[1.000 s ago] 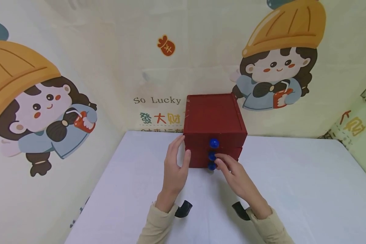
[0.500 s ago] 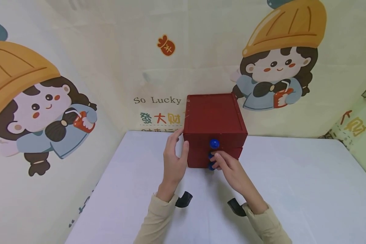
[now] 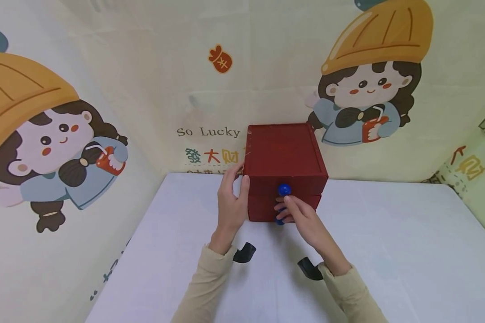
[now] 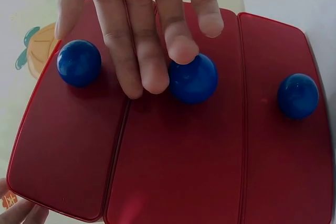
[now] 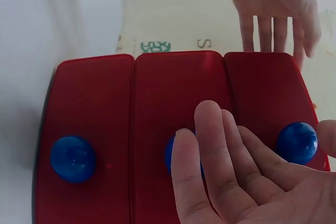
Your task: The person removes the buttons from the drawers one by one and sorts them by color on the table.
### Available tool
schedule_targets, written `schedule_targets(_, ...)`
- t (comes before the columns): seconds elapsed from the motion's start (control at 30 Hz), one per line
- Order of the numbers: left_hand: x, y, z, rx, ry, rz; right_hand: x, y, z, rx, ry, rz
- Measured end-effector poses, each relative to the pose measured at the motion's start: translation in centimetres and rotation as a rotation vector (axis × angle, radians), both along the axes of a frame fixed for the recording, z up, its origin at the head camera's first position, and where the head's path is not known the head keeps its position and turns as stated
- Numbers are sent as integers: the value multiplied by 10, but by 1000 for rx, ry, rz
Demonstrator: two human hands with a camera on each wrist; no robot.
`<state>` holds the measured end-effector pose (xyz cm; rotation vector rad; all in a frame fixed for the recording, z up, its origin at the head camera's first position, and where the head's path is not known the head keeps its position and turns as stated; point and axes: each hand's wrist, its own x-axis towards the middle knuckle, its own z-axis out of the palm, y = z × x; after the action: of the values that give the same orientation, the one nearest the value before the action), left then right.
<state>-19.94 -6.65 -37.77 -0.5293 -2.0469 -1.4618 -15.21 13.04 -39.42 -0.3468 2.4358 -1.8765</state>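
Note:
A red three-drawer box stands against the back wall, a round blue knob on each drawer front. My left hand lies along the box's left side, fingers extended. My right hand is in front of the knobs, fingers spread. In the left wrist view, its thumb and index finger are on either side of the upper knob, and its ring fingertip overlaps the middle knob. The lower knob shows uncovered there. The right wrist view has the middle knob mostly hidden behind fingers.
The box rests near the back edge of a white table. A cream backdrop with cartoon prints hangs close behind and at the sides. Black curved pieces stick out by both sleeve cuffs.
My right hand has risen from the middle knob toward the upper one, its fingers spreading. My left hand has slid forward and up along the box's left side. The box has stayed in place.

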Motion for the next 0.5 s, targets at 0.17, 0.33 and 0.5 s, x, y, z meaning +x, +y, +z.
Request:
schedule_targets(0.17, -4, 1, 3, 3, 8, -9, -4, 0, -2, -4, 0, -13)
schedule_targets(0.33, -7, 2, 5, 6, -5, 8, -10, -1, -1, -46, -2, -18)
schedule_targets(0.5, -10, 2, 5, 17, -31, 40, -13, -3, 2, -70, -6, -23)
